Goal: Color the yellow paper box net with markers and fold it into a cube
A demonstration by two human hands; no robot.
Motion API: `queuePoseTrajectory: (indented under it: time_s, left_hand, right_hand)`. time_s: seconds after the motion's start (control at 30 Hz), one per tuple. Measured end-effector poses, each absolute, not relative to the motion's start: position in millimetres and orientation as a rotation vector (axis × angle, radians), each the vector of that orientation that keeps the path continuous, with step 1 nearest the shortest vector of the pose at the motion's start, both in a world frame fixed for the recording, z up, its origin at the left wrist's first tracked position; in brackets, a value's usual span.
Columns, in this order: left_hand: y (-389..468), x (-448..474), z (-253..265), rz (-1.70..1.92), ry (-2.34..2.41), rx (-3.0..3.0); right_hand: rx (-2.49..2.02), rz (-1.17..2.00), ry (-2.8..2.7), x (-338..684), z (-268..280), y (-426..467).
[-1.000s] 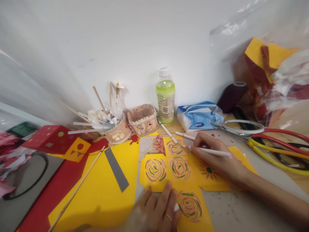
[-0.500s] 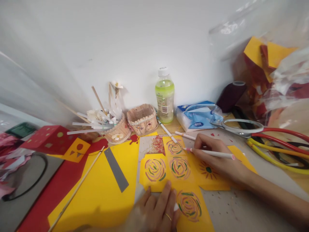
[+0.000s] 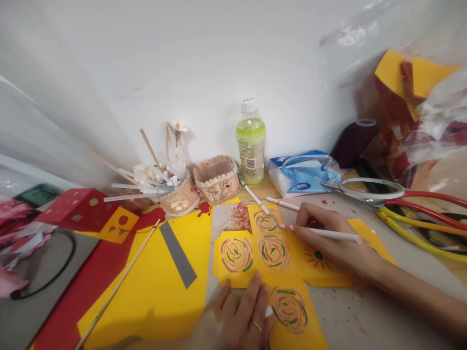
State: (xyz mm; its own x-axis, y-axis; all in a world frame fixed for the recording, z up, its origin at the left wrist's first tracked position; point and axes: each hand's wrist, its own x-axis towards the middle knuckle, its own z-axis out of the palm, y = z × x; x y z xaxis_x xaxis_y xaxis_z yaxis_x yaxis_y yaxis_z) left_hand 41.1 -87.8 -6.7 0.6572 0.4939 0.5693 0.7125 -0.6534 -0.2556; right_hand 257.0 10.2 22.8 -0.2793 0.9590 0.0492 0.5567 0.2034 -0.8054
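My right hand [image 3: 328,238] grips a white marker pen [image 3: 335,234] with pink ends. Its tip is at the right edge of the uppermost swirl on a yellow paper cutout [image 3: 255,281]. Pink and green curved strokes form several round swirls on this cutout. A green-centred sunburst [image 3: 318,254] shows partly under my right hand. My left hand [image 3: 237,313], a ring on one finger, lies with outstretched fingers on the cutout's lower part. A small white tip [image 3: 269,311] pokes out beside those fingers; what it belongs to is hidden.
Two white pens [image 3: 255,197] lie behind the cutout. Left are a grey strip [image 3: 178,255], a thin stick [image 3: 120,277] and a red box [image 3: 76,209]. Behind stand two small baskets [image 3: 217,182], a bottle [image 3: 250,146] and a tissue pack [image 3: 302,175]. Scissors [image 3: 368,189] lie right.
The whole view has shifted slightly, so things appear a little further right. My right hand still holds the marker at the uppermost swirl, and my left hand keeps its place on the paper.
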Motion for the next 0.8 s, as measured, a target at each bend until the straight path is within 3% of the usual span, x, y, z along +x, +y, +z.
queuePoseTrajectory:
  time_s: [0.8]
  left_hand:
    - [-88.8, 41.7, -6.2, -0.637, -0.963, -2.417]
  right_hand:
    - [-1.351, 1.023, -1.924, 257.9, 19.8, 7.8]
